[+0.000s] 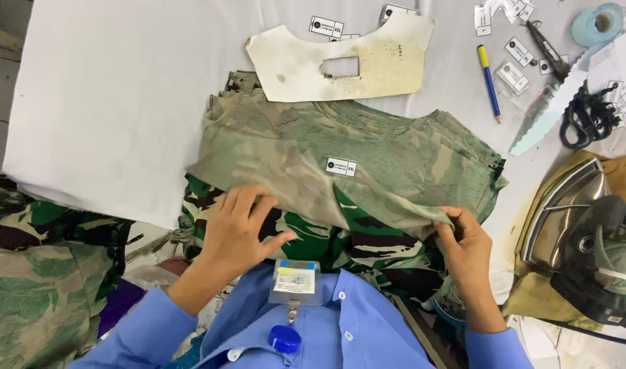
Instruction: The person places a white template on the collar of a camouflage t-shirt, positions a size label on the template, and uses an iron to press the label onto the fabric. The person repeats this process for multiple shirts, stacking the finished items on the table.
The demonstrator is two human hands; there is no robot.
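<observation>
Here the left hand [239,229] lies flat and open on the camouflage piece [340,167]. The right hand [467,249] pinches its edge; I'd smooth outward, keeping that edge taut.

Camouflage fabric piece [340,160]: faded green-and-tan pattern seen from its pale reverse side, cut with curved edges, lying flat and spread wide across the white surface [101,102]. It tops a stack of like-cut pieces, whose layered edges show at the upper right. A small white-and-black label [342,166] sits near its middle. Near edge lifted slightly: left hand [238,229] lies flat, fingers spread, on the lower left border; right hand [467,249] pinches the lower right corner between thumb and fingers. Beneath that raised edge, a darker camouflage fabric [327,239], bold green, black and white, shows right side up.
</observation>
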